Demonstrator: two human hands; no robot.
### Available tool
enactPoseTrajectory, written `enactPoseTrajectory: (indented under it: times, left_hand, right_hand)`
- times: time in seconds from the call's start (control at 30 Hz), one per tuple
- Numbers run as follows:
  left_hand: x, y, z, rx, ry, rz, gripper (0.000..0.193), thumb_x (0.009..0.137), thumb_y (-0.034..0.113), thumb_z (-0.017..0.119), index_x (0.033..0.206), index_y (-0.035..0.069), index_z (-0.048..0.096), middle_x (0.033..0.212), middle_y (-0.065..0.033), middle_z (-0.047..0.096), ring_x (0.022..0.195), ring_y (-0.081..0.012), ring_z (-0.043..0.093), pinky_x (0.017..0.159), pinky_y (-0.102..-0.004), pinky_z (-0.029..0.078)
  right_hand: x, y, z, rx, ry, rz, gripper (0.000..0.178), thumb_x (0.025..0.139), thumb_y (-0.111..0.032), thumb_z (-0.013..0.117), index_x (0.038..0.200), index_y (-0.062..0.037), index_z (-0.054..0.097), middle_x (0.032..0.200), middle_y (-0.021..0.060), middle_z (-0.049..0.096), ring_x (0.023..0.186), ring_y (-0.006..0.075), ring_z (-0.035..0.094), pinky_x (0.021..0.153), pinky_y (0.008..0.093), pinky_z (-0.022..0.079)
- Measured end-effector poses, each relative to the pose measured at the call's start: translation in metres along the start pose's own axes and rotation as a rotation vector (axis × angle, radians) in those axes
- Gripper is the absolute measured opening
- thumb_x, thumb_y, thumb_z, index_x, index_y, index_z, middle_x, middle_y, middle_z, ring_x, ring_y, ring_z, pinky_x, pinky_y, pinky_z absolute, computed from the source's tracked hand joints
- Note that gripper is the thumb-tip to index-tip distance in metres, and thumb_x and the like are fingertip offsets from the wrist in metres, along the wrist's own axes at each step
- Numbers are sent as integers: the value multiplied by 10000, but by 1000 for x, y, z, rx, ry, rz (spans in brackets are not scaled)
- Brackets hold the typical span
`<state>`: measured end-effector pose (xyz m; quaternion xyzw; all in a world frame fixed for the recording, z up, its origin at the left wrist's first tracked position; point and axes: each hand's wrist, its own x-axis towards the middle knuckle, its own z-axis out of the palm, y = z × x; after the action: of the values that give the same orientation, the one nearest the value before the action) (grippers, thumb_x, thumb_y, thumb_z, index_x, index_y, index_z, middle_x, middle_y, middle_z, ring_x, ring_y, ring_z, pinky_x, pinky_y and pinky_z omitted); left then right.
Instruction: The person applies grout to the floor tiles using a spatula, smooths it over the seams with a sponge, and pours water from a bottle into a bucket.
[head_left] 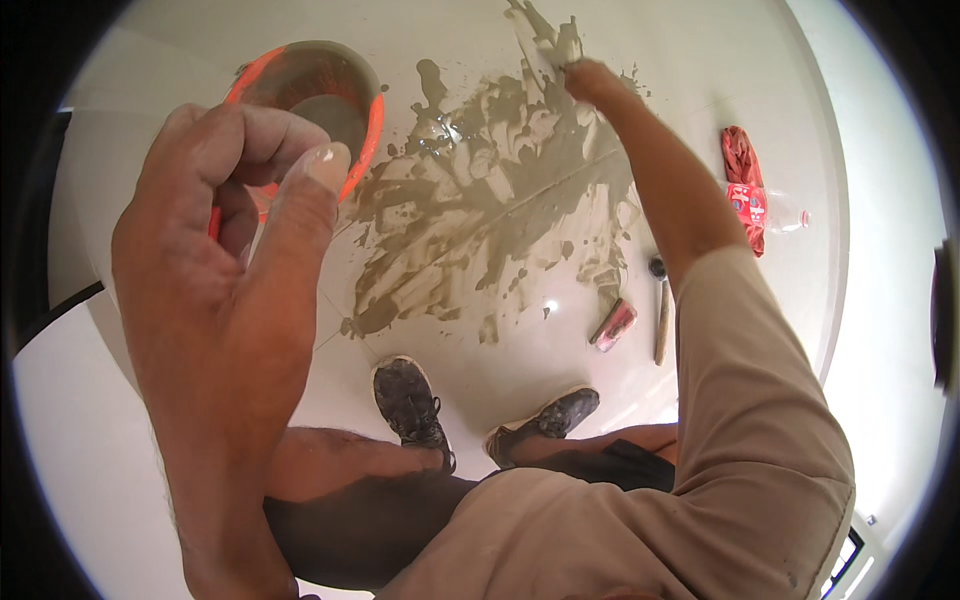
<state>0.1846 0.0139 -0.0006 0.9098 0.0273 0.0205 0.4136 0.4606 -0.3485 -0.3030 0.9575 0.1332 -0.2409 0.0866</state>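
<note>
Close to the camera, my left hand (225, 260) is raised with its fingers curled and thumb tip near the index finger. A bit of red shows between the fingers; whether it is held or lies behind them I cannot make out. Beyond that hand stands an orange-rimmed bucket (377, 125) with grey slurry inside, partly hidden by the fingers. At the far middle, my outstretched right hand (592, 82) grips a flat scraper (550, 52) against the floor. Wet grey-brown grout (470, 220) is smeared in streaks over the pale tiles, along a diagonal joint.
Right of the grout lie a pink-red block (613, 325) and a black-headed mallet (661, 310). Farther right, a clear bottle with a red label (785, 212) rests against a crumpled red bag (738, 153). My dark shoes (408, 400) are just short of the smear. A pale wall curves beyond.
</note>
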Motion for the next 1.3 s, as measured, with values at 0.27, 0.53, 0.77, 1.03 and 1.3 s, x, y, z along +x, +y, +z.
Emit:
enactPoseTrajectory:
  times: [0.27,0.53,0.77,1.03,1.3]
  left_hand:
    - [6,-23,-7,24,-24,-96,161,954,174,655,998,21,676,863,3,576,805,-95,497,785,-247,425]
    - [3,-29,3,40,-56,39,191,955,217,662,1001,33,685,854,1,605,773,-89,498,771,-246,423]
    - [4,-20,13,27,-35,62,227,958,246,673,1030,32,696,868,-9,622,812,-97,544,809,-257,452]
    - [-6,-19,14,64,38,72,254,956,267,677,1044,30,699,872,-10,625,819,-102,553,800,-259,461]
    - [-7,-14,0,29,-5,68,280,953,280,681,1043,16,704,877,-4,641,797,-85,542,768,-250,459]
  right_hand:
    - [-128,-39,21,173,20,180,408,968,-172,444,1329,-159,633,1248,179,677,1161,394,644,971,522,517]
    - [-151,-46,66,235,106,136,372,1011,-295,458,1314,-220,660,1124,221,701,1027,427,666,885,524,535]
    - [-174,-23,39,271,95,248,371,995,-270,454,1304,-209,650,1170,196,697,1076,411,662,920,523,525]
    - [-220,-55,67,145,-27,170,377,1000,-241,453,1330,-215,634,1147,182,708,1058,398,673,899,517,533]
    - [-177,-107,35,253,76,76,355,1014,-261,482,1315,-229,667,1013,195,731,949,406,696,836,506,552]
